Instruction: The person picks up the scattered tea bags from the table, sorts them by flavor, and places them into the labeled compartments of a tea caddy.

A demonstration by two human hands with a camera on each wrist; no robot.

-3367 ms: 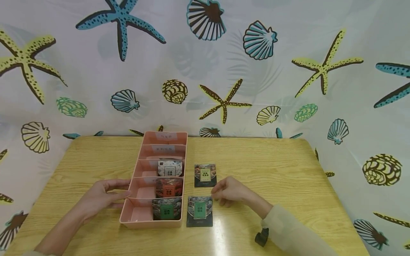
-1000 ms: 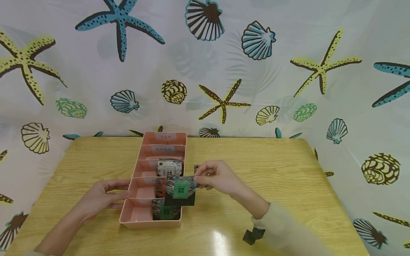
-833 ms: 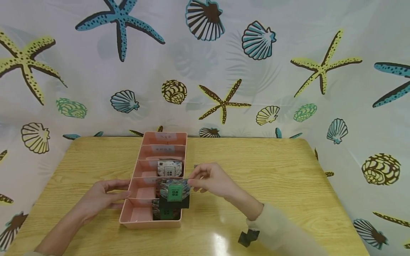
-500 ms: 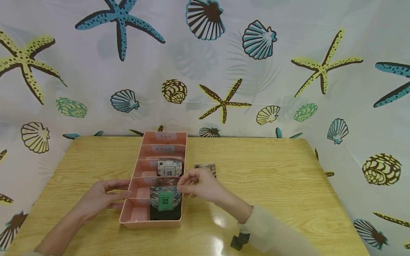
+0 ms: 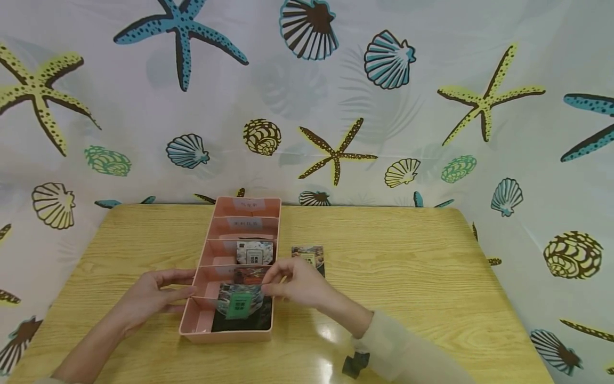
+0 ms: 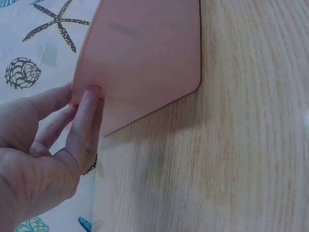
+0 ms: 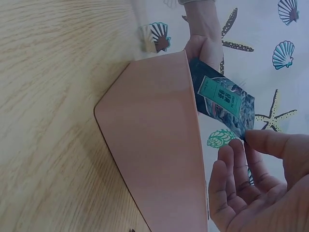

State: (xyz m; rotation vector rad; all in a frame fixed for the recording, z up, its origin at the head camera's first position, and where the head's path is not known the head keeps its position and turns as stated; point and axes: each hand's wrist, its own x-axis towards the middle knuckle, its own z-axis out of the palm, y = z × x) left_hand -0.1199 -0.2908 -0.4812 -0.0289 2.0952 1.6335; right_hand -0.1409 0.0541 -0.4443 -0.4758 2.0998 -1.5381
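A pink divided storage box (image 5: 194, 320) stands on the table. On its left rim and outer wall my left hand (image 5: 148, 296) holds it with thumb and fingers, seen in the left wrist view at the wall (image 6: 145, 53). My right hand (image 5: 299, 282) pinches a corner of a tea sachet with a green label (image 5: 240, 304), tilted over the nearest compartment. In the right wrist view that tea sachet (image 7: 222, 94) leans past the box rim, its corner between thumb and finger. A dark packet edge below it is mostly covered.
A red-labelled tea sachet (image 5: 249, 275) and white-labelled sachets (image 5: 255, 253) sit in middle compartments. The two far compartments bear paper labels (image 5: 245, 224). Right of the box, another tea sachet (image 5: 309, 256) lies on the table, partly behind my right hand. A patterned cloth (image 5: 307, 101) hangs behind.
My right hand has lifted the green-labelled sachet from the table right of the box, carried it left and lowered it over the nearest compartment. My left hand stays at the box.
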